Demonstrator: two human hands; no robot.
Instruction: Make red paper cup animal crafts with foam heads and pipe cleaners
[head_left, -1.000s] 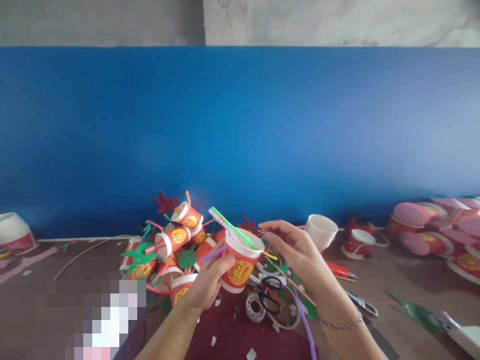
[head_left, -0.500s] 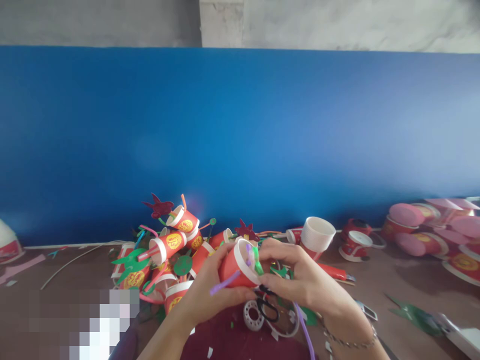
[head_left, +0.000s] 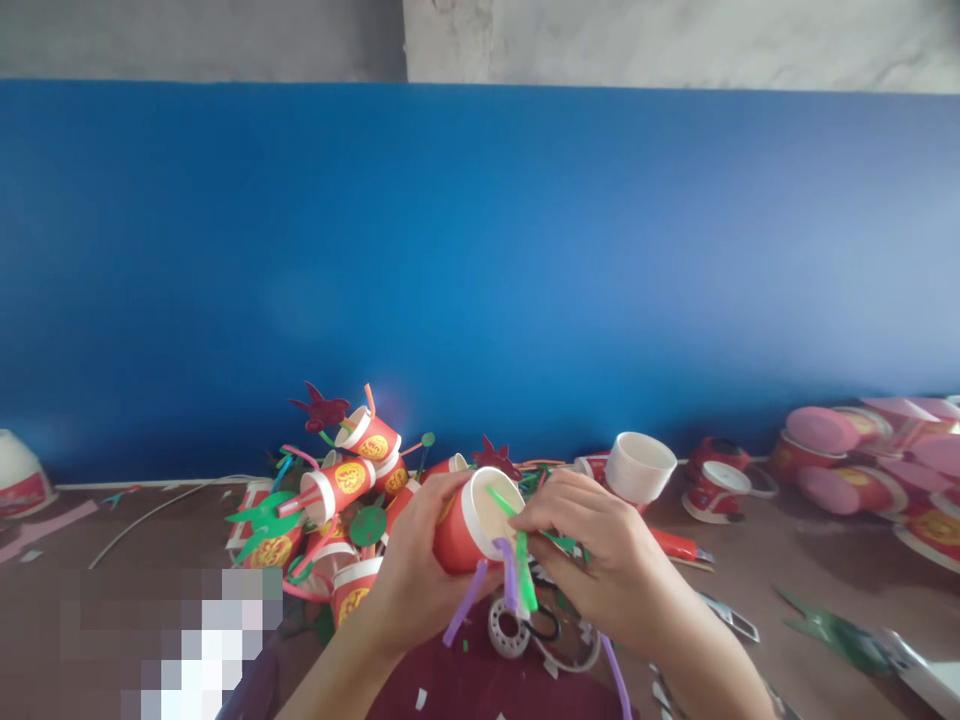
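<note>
A red paper cup (head_left: pixel 459 532) with a white rim is tilted with its mouth to the upper right, and my left hand (head_left: pixel 412 570) is wrapped round its side. Purple straw pieces (head_left: pixel 511 574) hang at the cup's rim and below it. My right hand (head_left: pixel 592 530) pinches a bright green straw (head_left: pixel 526 578) at the cup's mouth; part of the green reaches inside the cup. Beneath the hands lie a white roll (head_left: pixel 508 627) and black scissor handles (head_left: pixel 546 624).
Decorated red cups (head_left: pixel 351 476) are piled at left. A stack of white cups (head_left: pixel 641 465) stands right of centre, near a small red cup (head_left: pixel 716 490). Green-handled pliers (head_left: pixel 840 632) and pink-topped cups (head_left: pixel 825 430) are at the right. A blue panel (head_left: pixel 450 270) rises behind.
The cup's mouth has turned more toward the camera. The green straw now hangs down over the rim, and the purple pieces point lower. My right hand has shifted slightly.
</note>
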